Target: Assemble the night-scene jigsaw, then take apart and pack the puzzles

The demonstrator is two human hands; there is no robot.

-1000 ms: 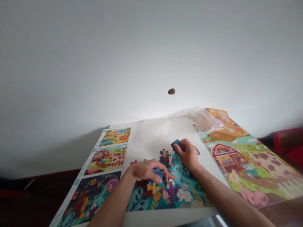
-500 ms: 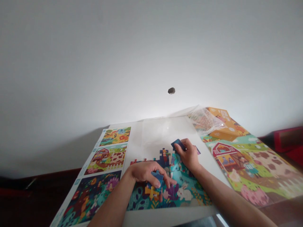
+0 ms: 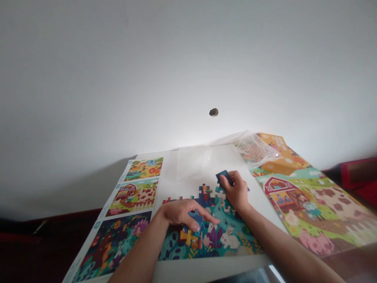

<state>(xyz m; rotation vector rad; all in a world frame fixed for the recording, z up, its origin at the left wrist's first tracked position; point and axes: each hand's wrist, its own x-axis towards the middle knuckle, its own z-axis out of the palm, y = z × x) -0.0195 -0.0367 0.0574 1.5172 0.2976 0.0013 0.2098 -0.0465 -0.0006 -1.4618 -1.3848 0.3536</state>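
A partly assembled jigsaw puzzle lies on the white table, with a white rabbit and dark plants along its near edge. My left hand is over its left part, with a blue puzzle piece held beside the thumb. The index finger of that hand stretches out to the right over the puzzle's middle. At the puzzle's upper right edge, my right hand grips a dark blue puzzle piece between thumb and fingers. Another dark edge shows behind that hand, too covered to make out.
On the left lies a sheet with three printed pictures. A farm picture lies at the right. Behind it are an orange puzzle box and a crumpled clear plastic bag. A white wall with a hole stands behind the table.
My right hand has shifted slightly right and away with the dark blue piece, uncovering more of the puzzle's upper right. My left index finger has straightened; the blue piece stays in that hand.
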